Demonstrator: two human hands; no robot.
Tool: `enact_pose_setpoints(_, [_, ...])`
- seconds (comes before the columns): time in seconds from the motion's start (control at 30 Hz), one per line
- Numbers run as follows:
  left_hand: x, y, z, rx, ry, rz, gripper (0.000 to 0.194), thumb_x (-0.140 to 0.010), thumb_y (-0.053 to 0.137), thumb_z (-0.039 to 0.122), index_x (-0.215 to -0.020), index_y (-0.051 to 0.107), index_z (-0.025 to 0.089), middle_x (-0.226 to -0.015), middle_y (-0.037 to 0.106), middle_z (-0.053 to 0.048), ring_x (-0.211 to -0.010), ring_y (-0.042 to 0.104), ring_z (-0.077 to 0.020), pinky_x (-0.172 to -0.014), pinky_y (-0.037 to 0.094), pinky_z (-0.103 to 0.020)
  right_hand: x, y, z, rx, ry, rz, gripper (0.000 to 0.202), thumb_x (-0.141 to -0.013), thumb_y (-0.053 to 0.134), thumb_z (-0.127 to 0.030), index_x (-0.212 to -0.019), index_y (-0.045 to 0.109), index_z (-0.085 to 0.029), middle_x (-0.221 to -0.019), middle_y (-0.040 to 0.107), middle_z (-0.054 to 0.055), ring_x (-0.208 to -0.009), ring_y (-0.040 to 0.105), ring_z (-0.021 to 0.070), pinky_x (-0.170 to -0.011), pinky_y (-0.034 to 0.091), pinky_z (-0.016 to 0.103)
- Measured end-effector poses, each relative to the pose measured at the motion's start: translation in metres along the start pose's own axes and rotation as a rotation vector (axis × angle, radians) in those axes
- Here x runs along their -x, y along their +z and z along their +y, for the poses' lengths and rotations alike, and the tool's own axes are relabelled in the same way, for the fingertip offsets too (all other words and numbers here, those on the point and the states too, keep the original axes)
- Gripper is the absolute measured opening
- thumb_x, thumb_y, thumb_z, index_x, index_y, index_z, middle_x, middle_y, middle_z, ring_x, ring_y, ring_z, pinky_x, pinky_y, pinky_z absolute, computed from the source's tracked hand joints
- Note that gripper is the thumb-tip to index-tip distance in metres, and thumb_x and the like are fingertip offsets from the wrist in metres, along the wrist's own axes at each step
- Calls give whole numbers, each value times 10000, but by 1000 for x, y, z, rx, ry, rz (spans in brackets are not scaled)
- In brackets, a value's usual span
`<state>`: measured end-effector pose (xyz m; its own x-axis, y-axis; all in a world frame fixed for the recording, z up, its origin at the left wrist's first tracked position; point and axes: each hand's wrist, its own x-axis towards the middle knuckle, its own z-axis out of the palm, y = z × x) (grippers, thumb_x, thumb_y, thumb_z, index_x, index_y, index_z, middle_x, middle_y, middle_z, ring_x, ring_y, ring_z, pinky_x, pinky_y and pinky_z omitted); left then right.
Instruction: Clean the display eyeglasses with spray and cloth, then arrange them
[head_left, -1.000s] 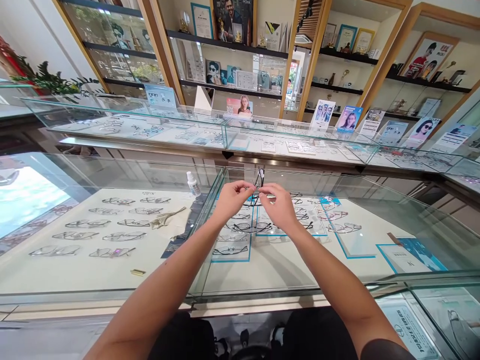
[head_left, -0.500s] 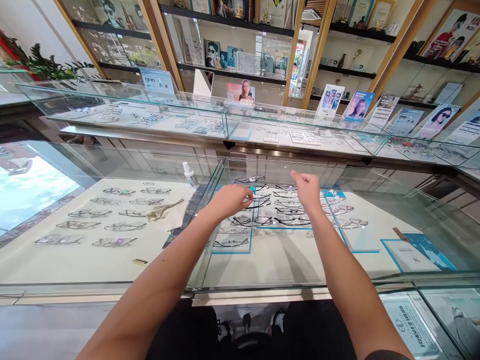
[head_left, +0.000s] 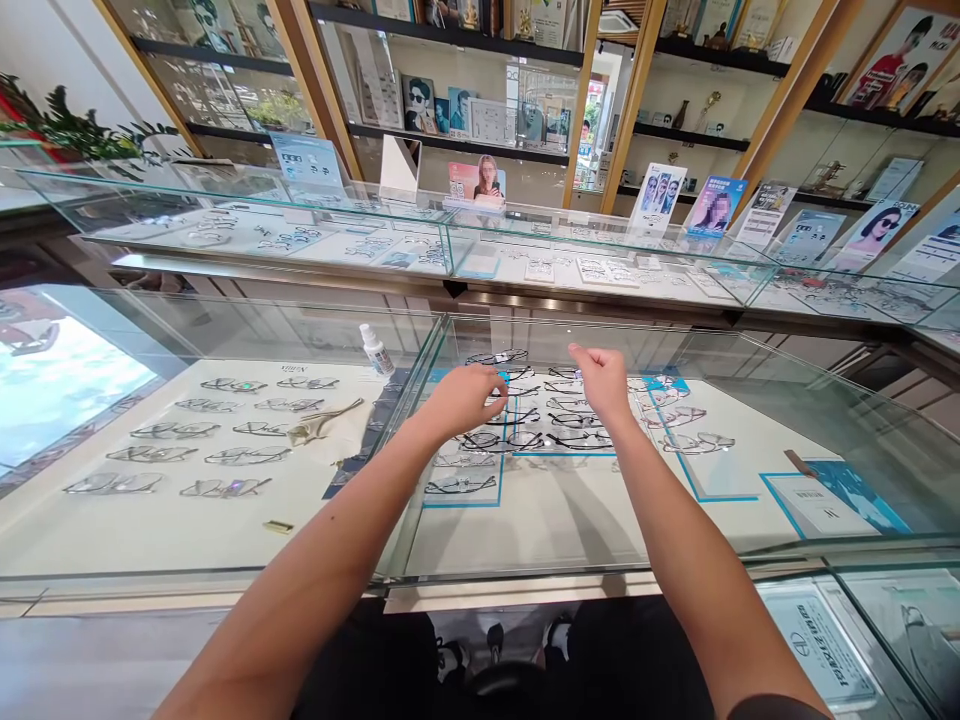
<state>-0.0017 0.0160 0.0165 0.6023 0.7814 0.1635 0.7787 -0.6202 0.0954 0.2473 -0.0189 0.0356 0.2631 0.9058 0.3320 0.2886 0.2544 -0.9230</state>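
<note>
My left hand [head_left: 466,400] is over the left part of the glasses rows, fingers curled toward the thumb; whatever is in the pinch, if anything, is too small to make out. Across from it, my right hand [head_left: 604,382] is closed above the right column, thumb pointing left; its grip is hidden too. Beyond the left hand lies a dark pair of glasses [head_left: 498,357]. Below the hands are more black-framed glasses [head_left: 501,442] and another dark pair [head_left: 581,440]. A thin-framed pair [head_left: 460,485] is nearer me, and pale frames [head_left: 699,443] lie to the right.
Glass panels [head_left: 409,545] border and divide the case. In the left section are a spray bottle [head_left: 377,352], a cloth [head_left: 349,432], a gold-coloured piece [head_left: 278,527] and several glasses [head_left: 246,455]. A booklet [head_left: 825,512] lies at right; another display case [head_left: 525,268] stands behind.
My right hand has shifted slightly left, closer to my left hand. The left hand stays in nearly the same place with its fingers still curled. The view has moved a little.
</note>
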Motion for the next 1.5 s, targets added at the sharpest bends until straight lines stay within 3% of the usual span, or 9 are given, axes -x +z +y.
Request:
enact_pose_setpoints(0.1, [-8,2,-6,-40,-37,66,300,-1011,569,315,-1093,829,192,-1035,744,-138,-1056,679,-319,-844,464,-383,2,2,-2,-11,5,-6,599,-903,643,-504,-590,193,-264,-619,156,-52,-613,144,118,-555,167,312])
enact_pose_setpoints(0.57, [-27,26,-15,54,-94,79,255,-968,614,245,-1013,859,191,-970,730,-153,-1062,661,-342,-827,442,-395,7,9,-3,-10,0,-56,588,-895,640,-506,-582,203,-265,-617,148,-56,-611,144,113,-578,149,320])
enact_pose_setpoints(0.7, [-25,19,-16,142,-109,128,241,-960,615,258,-957,843,180,-951,724,-143,-1035,656,-321,-827,440,-383,8,10,-4,-2,7,-83,600,-887,648,-517,-587,191,-267,-620,138,-58,-616,131,114,-580,140,323])
enact_pose_setpoints(0.83, [-16,3,-15,271,-161,223,329,-1019,553,378,-1012,821,188,-994,727,-112,-963,658,-259,-798,460,-348,10,11,-5,-33,-12,-94,606,-877,659,-533,-586,198,-269,-612,156,-62,-607,150,113,-573,148,318])
enact_pose_setpoints(0.93, [-8,-6,-7,568,-233,325,361,-986,600,493,-1010,817,205,-932,717,-68,-793,602,-194,-704,438,-313,14,17,-5,-82,-30,-189,500,-869,691,-551,-581,416,-248,-579,224,-78,-583,187,113,-564,173,307])
enact_pose_setpoints(1.0, [-4,-10,2,862,-277,384,359,-913,692,539,-963,820,207,-786,657,-31,-687,518,-167,-636,377,-301,20,23,-4,-87,-17,-280,369,-870,718,-557,-731,644,-223,-556,250,-98,-559,189,115,-556,175,299])
enact_pose_setpoints(1.07, [-1,-13,13,1076,-295,407,368,-860,759,565,-924,819,207,-668,566,2,-632,446,-150,-604,319,-296,25,29,-3,-73,-21,-315,348,-877,731,-560,-889,737,-213,-540,251,-113,-541,189,115,-553,180,294])
enact_pose_setpoints(1.3, [7,-22,36,1249,-286,394,362,-841,815,570,-920,825,217,-651,491,25,-657,401,-140,-642,309,-300,32,34,-5,-122,-43,-237,389,-879,722,-597,-900,722,-208,-544,267,-114,-532,224,113,-557,224,290])
enact_pose_setpoints(1.5, [8,-19,37,1143,-193,458,277,-840,838,505,-870,815,230,-976,712,-48,-923,624,-196,-812,450,-324,31,32,-5,-166,-45,-226,374,-884,725,-578,-909,713,-205,-542,275,-116,-534,224,110,-560,219,290])
